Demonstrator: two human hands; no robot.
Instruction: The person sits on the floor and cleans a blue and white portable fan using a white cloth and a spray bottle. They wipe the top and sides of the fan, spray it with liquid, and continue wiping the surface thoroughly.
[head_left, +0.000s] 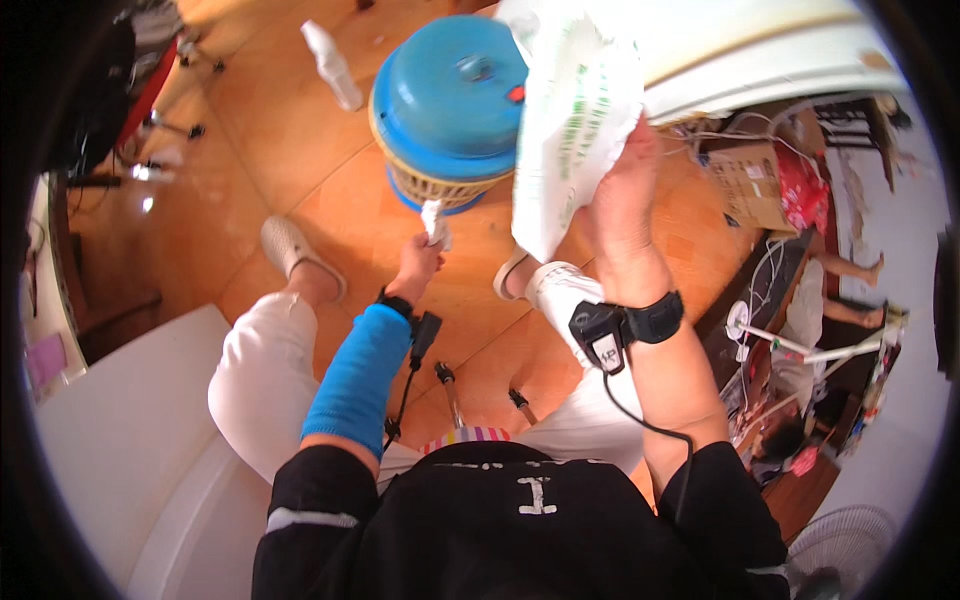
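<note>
My left hand (421, 262) is closed around a small crumpled white piece, perhaps tissue or plastic (433, 223), low in front of me between my legs. Raised at the right, my right hand (626, 184) grips the edge of a white plastic bag with green print (574, 142). The bag hides part of a round blue lid (450, 90); this covers a yellow slatted basket (427, 185) on the tiled floor. A white bottle-like thing (331, 66) lies left of the basket.
A white surface (750, 37) borders the upper right. Further right are a cardboard box (750, 184), cables, a white lamp arm (810, 349) and a person (799, 330) lying down. A fan (844, 540) stands lower right, and chair wheels (196, 131) show upper left.
</note>
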